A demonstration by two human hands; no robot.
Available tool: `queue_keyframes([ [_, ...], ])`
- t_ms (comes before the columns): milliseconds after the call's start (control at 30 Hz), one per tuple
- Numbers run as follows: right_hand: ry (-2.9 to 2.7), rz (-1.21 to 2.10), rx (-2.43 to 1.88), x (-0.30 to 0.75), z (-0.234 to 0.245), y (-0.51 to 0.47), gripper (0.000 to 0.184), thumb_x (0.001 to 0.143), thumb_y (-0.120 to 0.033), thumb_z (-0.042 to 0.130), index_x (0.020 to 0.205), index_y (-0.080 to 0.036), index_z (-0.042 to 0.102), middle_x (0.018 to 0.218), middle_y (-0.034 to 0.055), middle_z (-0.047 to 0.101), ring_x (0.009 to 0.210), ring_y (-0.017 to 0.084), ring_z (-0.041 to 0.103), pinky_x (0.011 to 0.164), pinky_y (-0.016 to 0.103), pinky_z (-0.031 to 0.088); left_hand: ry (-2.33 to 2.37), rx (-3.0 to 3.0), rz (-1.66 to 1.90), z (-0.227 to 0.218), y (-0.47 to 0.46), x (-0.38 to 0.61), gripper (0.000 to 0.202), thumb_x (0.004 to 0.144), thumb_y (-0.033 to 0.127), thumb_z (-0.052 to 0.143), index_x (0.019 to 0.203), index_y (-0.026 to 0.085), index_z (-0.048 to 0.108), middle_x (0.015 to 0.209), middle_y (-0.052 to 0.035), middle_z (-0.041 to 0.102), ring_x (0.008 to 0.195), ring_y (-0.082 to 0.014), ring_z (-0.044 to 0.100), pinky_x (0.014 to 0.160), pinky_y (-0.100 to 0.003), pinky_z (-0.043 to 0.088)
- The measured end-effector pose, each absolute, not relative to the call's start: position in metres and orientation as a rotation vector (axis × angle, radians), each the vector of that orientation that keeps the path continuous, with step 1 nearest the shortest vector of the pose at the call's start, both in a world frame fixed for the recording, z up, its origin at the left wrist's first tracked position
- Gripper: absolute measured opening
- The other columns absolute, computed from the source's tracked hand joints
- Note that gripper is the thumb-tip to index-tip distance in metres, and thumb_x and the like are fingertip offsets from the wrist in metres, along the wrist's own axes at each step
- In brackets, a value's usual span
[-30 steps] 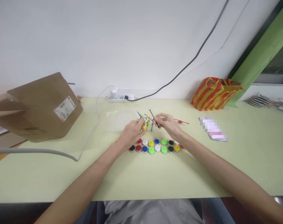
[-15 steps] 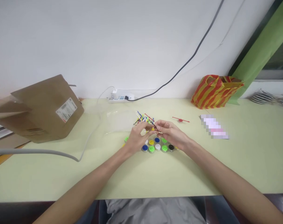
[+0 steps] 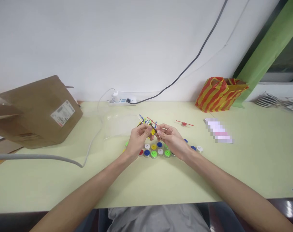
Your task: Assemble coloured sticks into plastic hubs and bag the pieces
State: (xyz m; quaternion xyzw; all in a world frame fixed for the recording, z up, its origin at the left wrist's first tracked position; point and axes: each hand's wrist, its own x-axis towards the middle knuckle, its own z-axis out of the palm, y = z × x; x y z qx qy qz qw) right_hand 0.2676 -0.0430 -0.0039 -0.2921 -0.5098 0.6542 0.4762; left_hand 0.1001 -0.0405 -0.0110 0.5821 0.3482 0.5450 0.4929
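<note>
Going left to right. Brown cardboard mailer [image 3: 37, 112] is sitting well left of the left hand, white shipping label [image 3: 63, 113] facing the person. Grey cable [image 3: 35, 156] is running across the pale green table [image 3: 52, 183], also left of that hand. Clear plastic bag [image 3: 117, 127] is lying just left of the left hand and beyond it. White power strip [image 3: 122, 101] is sitting against the wall further back, black cord [image 3: 185, 67] climbing the wall to its right.

Left hand [image 3: 138, 140] is closed, pinching dark rod [image 3: 153, 129] from the left. Right hand [image 3: 171, 140] is also closed, pinching the same rod from the right, fingers almost meeting the left hand's. Rod is mostly hidden by the fingers. Cluster of thin coloured sticks [image 3: 147, 121] is sitting just behind the left hand's fingers; cannot tell if it joins the rod. Rows of round coloured discs [image 3: 154, 149] are lying under and in front of both hands, running past the right hand. Red stick with red hub [image 3: 184, 123] is lying beyond the right hand. Further right, pixelated paper [image 3: 218, 130] and red-and-yellow striped plastic bag [image 3: 220, 95] are sitting well clear of that hand.
</note>
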Motion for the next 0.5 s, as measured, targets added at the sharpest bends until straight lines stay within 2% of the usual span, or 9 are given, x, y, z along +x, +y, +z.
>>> queue_keyframes([
  [167, -1.212, 1.565, -0.725, 0.264, -0.005, -0.042, 0.035, 0.072, -0.042, 0.087, 0.088, -0.019, 0.066, 0.076, -0.0008, 0.061, 0.072, 0.013, 0.052, 0.071, 0.027, 0.04, 0.832, 1.324, 1.336, -0.008, -0.042, 0.1, 0.038, 0.086, 0.052, 0.073, 0.079, 0.016, 0.063, 0.068, 0.0001, 0.06, 0.061, -0.0108, 0.056, 0.063, -0.024, 0.047],
  [500, -1.303, 1.484, -0.787, 0.258, 0.005, -0.041, 0.037, 0.069, -0.047, 0.087, 0.082, -0.019, 0.065, 0.078, 0.0006, 0.065, 0.072, 0.014, 0.058, 0.069, 0.028, 0.042, 0.838, 1.317, 1.332, -0.004, -0.042, 0.094, 0.045, 0.079, 0.056, 0.078, 0.075, 0.016, 0.058, 0.063, -0.0003, 0.064, 0.056, -0.013, 0.058, 0.06, -0.026, 0.048],
])
